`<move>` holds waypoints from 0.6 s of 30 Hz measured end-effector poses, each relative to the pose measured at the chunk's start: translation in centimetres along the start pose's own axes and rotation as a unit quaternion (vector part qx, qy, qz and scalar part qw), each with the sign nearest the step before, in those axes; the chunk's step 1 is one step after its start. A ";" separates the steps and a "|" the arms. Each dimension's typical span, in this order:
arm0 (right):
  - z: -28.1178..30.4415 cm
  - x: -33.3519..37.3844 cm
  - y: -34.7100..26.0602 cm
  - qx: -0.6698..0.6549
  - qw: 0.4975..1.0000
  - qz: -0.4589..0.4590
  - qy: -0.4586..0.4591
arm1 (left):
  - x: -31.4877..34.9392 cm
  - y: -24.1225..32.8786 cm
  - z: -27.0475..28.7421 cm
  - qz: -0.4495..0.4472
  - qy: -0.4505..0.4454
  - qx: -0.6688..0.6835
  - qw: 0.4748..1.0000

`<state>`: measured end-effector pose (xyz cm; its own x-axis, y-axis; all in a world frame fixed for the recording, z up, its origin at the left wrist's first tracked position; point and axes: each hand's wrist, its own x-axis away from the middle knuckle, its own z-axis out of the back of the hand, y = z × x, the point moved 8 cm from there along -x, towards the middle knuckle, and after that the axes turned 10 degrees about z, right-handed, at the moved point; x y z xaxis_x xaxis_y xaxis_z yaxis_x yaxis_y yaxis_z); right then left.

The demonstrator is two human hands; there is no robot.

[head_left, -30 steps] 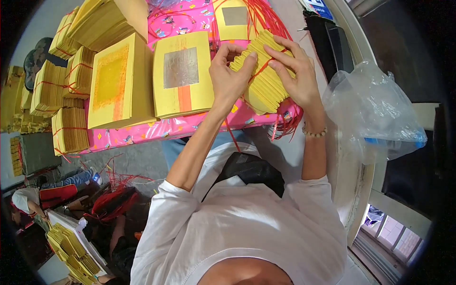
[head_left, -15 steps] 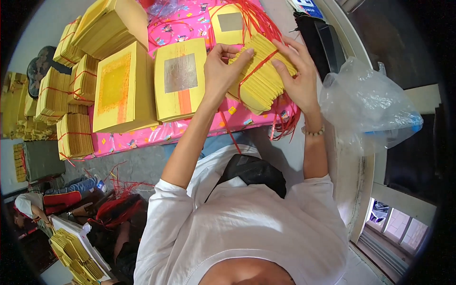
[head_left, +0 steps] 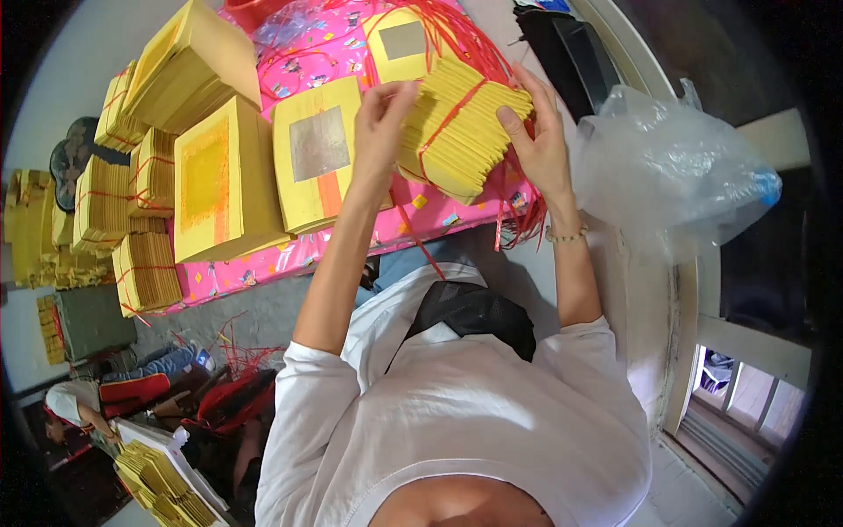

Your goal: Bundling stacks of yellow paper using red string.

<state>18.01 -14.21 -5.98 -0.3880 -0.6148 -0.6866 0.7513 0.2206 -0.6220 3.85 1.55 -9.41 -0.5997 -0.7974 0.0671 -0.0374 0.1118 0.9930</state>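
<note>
A bundle of folded yellow paper lies tilted near the pink table's front edge, its pleated edges fanned to the lower right. One red plastic strap runs across it. My right hand grips the bundle's right side, thumb on top and fingers behind. At the left side, my left hand has curled fingers, thumb and fingertips together beside the paper; what they pinch, if anything, is blurred. A loose red strand hangs from below the bundle toward my lap.
Flat yellow paper stacks with a silver square and gold print stand left on the pink tablecloth. Strapped bundles line its left edge. A clear plastic bag is at right. Another person works at lower left.
My left hand has come off the bundle's top and drawn back to its left side. My right hand still grips it. The whole view has shifted slightly.
</note>
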 end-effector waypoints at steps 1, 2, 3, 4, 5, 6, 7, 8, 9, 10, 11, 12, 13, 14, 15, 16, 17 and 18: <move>0.8 0.6 0.5 0.008 0.999 0.009 0.042 | 0.6 -0.3 0.1 0.029 -0.017 0.062 0.998; 0.7 1.1 0.9 0.004 0.999 0.007 0.047 | 1.2 -0.5 0.8 0.057 -0.025 0.120 0.991; 0.2 1.6 1.8 -0.089 0.995 -0.030 0.033 | 1.5 -1.0 1.1 0.039 -0.073 0.137 0.987; -0.4 2.1 2.4 -0.180 0.981 -0.066 0.018 | 1.9 -2.0 1.4 0.038 -0.075 0.133 0.988; -0.7 2.4 2.4 -0.192 0.978 -0.085 0.014 | 2.8 -1.5 0.3 0.007 -0.116 0.102 0.988; -0.4 2.4 2.3 -0.189 0.978 -0.086 0.020 | 3.7 -1.0 -0.7 -0.024 -0.156 0.072 0.985; -0.2 2.3 2.3 -0.177 0.979 -0.097 0.005 | 4.3 -1.2 -0.8 -0.013 -0.137 0.026 0.990; -0.6 1.8 1.7 -0.171 0.980 -0.104 -0.015 | 4.0 -1.1 -0.4 -0.016 -0.135 0.022 0.990; -0.4 1.1 0.7 -0.118 0.988 -0.099 -0.005 | 3.3 -1.2 0.4 -0.011 -0.127 0.022 0.992; -0.4 0.6 0.5 -0.121 0.988 -0.097 -0.003 | 2.8 -1.4 1.1 -0.005 -0.119 0.022 0.993; -0.7 0.1 1.1 -0.078 0.990 -0.108 -0.041 | 2.5 -1.2 1.2 -0.022 -0.110 0.017 0.994; -1.2 -0.7 0.9 -0.038 0.989 -0.117 -0.080 | 2.0 -1.2 2.1 -0.026 -0.110 0.014 0.994; -1.2 -1.5 0.4 -0.032 0.987 -0.114 -0.106 | 1.0 -1.9 3.4 0.023 -0.101 0.033 0.994; -1.1 -2.1 -0.2 -0.034 0.988 -0.113 -0.103 | 0.7 -2.0 3.6 0.073 -0.093 0.054 0.992; -1.2 -2.5 -0.7 -0.042 0.987 -0.117 -0.100 | 0.4 -1.7 3.5 0.084 -0.091 0.080 0.989; -1.2 -3.0 -1.1 -0.051 0.986 -0.122 -0.097 | 0.3 -1.3 3.5 0.084 -0.090 0.078 0.989; -1.3 -3.8 -2.6 -0.056 0.987 -0.100 -0.113 | 0.5 -0.4 3.8 0.100 -0.073 0.103 0.987; -1.5 -4.3 -3.3 -0.060 0.987 -0.094 -0.114 | 0.7 0.1 4.2 0.116 -0.056 0.129 0.983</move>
<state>16.34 -11.17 -1.56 -0.3737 -0.8049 -0.4609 0.6036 0.1662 -0.7797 0.02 3.49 -9.67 -0.6993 -0.6646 0.2632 -0.0824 0.4407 0.8939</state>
